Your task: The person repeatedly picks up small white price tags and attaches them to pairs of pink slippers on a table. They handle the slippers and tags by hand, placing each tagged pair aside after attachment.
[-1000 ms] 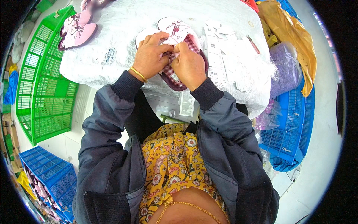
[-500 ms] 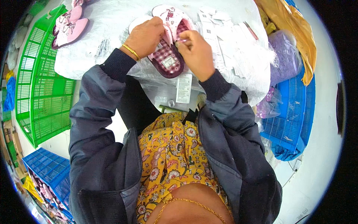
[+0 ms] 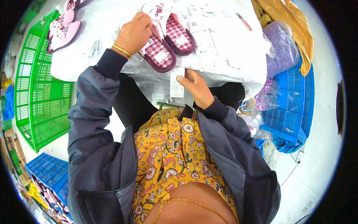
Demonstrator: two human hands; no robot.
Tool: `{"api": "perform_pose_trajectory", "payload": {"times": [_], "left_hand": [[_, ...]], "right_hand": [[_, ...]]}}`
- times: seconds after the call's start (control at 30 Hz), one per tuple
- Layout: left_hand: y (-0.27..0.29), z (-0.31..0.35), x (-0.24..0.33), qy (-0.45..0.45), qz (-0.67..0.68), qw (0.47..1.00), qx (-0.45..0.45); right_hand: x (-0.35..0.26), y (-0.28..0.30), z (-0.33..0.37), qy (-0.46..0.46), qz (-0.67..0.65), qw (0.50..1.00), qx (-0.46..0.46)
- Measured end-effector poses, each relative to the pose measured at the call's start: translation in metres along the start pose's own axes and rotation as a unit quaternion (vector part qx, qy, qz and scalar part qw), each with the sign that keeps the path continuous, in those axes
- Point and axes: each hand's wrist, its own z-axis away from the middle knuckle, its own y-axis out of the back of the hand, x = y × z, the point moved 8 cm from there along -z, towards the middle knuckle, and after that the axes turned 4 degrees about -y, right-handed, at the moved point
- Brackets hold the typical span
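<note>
A pair of pink slippers with dark red checked insoles lies at the table's near edge, a left slipper (image 3: 160, 56) and a right slipper (image 3: 179, 35) side by side. My left hand (image 3: 135, 33) is closed on the pink upper of the left one. Below them, a white printed tag (image 3: 177, 84) hangs past the table edge. Beside it is my right hand (image 3: 196, 87), thumb over the tag's right edge and apart from the curled fingers. What holds the tag's upper end cannot be made out.
Printed paper tags (image 3: 203, 41) and a reddish slim tool (image 3: 244, 21) lie on the plastic-covered table (image 3: 238, 56). More pink slippers (image 3: 65, 31) sit at the far left. Green crates (image 3: 52, 86) stand left, a blue crate (image 3: 291, 108) and purple bag (image 3: 281, 48) right.
My right hand has left the slippers and come down toward me, beside the tag. The right slipper now lies flatter beside the left one, and my left hand keeps its hold.
</note>
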Motion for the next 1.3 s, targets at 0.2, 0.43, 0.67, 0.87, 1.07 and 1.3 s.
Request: {"api": "perform_pose_trajectory", "payload": {"times": [0.2,0.43,0.67,0.87,1.07,1.3], "left_hand": [[-0.002,0.002,0.0,0.011,0.015,1.0,0.004],[0.003,0.004,0.004,-0.012,0.03,0.999,0.027],[0.005,0.005,0.007,-0.001,0.096,0.994,0.043],[0.042,0.013,0.049,-0.041,0.033,0.985,0.162],[0.052,0.039,0.059,-0.033,0.06,0.977,0.203],[0.015,0.045,0.031,0.182,0.355,0.914,0.076]], "right_hand": [[0.017,-0.003,-0.006,-0.067,-0.098,0.992,0.028],[-0.038,0.009,0.02,0.026,0.182,0.978,0.095],[-0.169,-0.023,0.028,0.396,0.545,0.707,0.217],[-0.155,-0.048,-0.009,0.265,0.422,0.863,0.076],[-0.126,-0.035,-0.011,0.252,0.317,0.912,0.07],[-0.135,-0.039,-0.015,0.283,0.36,0.886,0.077]]}}
